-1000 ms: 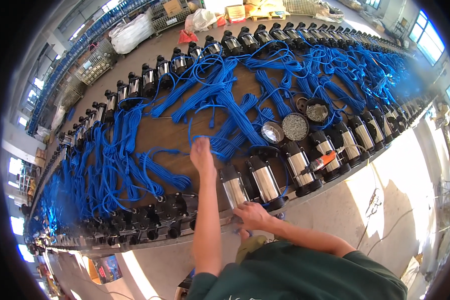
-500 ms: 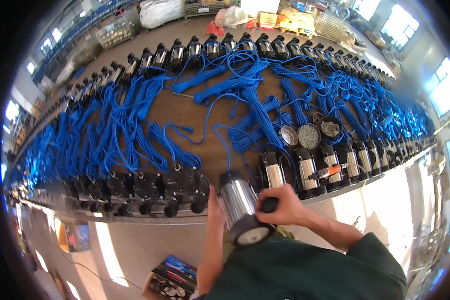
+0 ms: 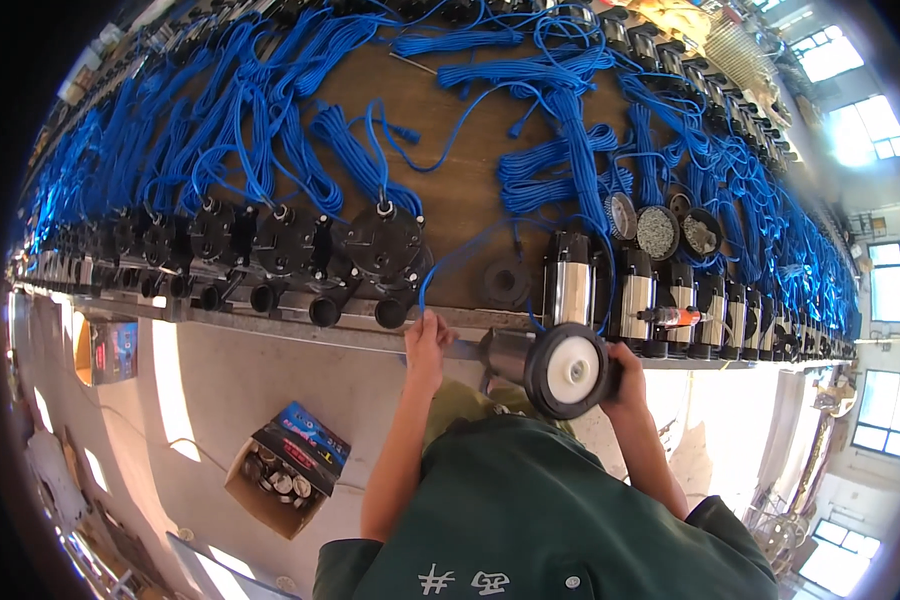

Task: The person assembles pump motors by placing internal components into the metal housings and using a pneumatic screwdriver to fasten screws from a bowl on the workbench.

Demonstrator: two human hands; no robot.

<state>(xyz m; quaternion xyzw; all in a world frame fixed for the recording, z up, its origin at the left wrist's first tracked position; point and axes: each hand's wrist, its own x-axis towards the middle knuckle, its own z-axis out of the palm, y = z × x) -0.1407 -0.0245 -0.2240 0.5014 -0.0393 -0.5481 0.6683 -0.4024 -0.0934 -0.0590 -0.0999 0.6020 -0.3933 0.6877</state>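
Note:
A submersible pump with a silver barrel and a black bottom rim lies tipped in front of my body, off the table's near edge. Its round white disc faces up toward me. My right hand grips the pump by a dark part at its right side, largely hidden by the fingers. To the left, apart from the barrel, my left hand pinches a blue cable that loops up over the table edge. A black ring-shaped part lies on the table just beyond the pump.
Black pump housings line the table edge at left, silver-barrelled pumps at right. An orange-and-black tool rests across these. Bundled blue cables cover much of the brown tabletop. Bowls of small parts stand behind. A carton sits on the floor.
The pump has come back off the table edge and tipped, bringing its white disc upward. My left hand has left the barrel for the cable. The whole view has tilted downward.

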